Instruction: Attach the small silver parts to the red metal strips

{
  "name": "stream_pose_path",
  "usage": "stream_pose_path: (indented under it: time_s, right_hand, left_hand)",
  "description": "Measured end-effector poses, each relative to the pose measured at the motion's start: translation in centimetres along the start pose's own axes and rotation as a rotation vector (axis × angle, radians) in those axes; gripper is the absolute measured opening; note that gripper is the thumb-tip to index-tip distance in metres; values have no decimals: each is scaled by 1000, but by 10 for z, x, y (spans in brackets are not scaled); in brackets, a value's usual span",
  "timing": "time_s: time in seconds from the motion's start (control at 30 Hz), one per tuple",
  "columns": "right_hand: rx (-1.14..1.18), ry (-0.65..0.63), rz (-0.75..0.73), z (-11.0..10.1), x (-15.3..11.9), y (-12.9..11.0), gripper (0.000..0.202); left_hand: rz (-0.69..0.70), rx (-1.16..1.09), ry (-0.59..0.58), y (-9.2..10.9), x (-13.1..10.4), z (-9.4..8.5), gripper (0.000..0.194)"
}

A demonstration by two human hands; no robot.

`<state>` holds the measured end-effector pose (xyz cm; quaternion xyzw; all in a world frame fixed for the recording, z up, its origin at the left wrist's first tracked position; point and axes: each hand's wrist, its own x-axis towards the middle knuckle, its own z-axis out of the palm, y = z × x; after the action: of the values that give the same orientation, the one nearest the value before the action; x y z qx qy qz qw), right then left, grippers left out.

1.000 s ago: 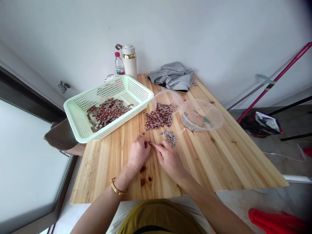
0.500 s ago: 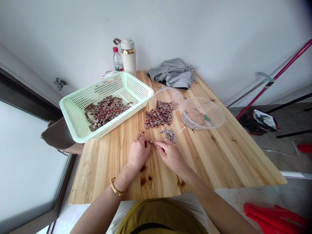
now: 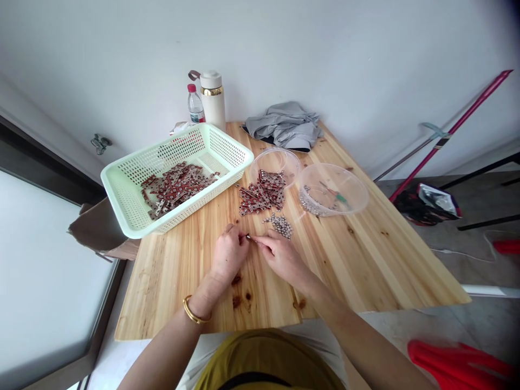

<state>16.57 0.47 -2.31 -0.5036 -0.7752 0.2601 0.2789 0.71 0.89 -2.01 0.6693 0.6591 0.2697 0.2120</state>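
Observation:
My left hand (image 3: 231, 252) is closed, with its fingertips pinched at a small dark piece (image 3: 247, 236) that is too tiny to name. Opposite it, my right hand (image 3: 283, 258) is closed with the forefinger stretched toward the left fingertips. A thin shiny metal bit shows between the two hands, mostly covered by fingers. Just beyond my right hand lies a small heap of round metal pieces (image 3: 281, 225). Behind that is a pile of reddish-brown strips with metal dots (image 3: 262, 193).
A pale green basket (image 3: 116, 203) holds many similar strips. Two clear round tubs sit at the right; the nearer tub (image 3: 357, 189) holds metal pieces and a green-handled tool (image 3: 341, 199). A flask (image 3: 213, 105), a bottle (image 3: 195, 105) and grey cloth (image 3: 282, 124) stand or lie at the back.
The view has shifted slightly. My hands stay together over the same spot, with the right fingertips a little closer to the left ones.

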Motion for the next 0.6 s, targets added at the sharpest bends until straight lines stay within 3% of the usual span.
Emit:
stream_pose_path:
  time_s: [0.07,0.13,0.2,0.27,0.33,0.37,0.43,0.6]
  right_hand:
    - [91,63,-12,-9,-2,3,33]
    - [131,158,6,-21,-5,6,32]
    - [112,218,53,-32,-8,9,30]
    - [64,241,89,-40,-9,12,29]
    - [-13,253,79,-43,-5,14,26]
    - [-58,258,56,-43,-1,15,23]
    - [-157,240,5,-39,10,15,20]
    - [-394,106,-37,-25,36,9,24]
  left_hand:
    - [12,-37,5,1,0,-6,13]
    - [66,-87,53,2,5,-26,13]
    - [149,-80,222,2,17,-59,13]
    - [185,74,504,3,33,-96,16]
    - [197,266,581,5,48,-121,23]
    - [194,319,589,7,53,-125,26]
    - [229,331,499,11,56,-115,33]
    - [305,177,58,18,58,-43,19]
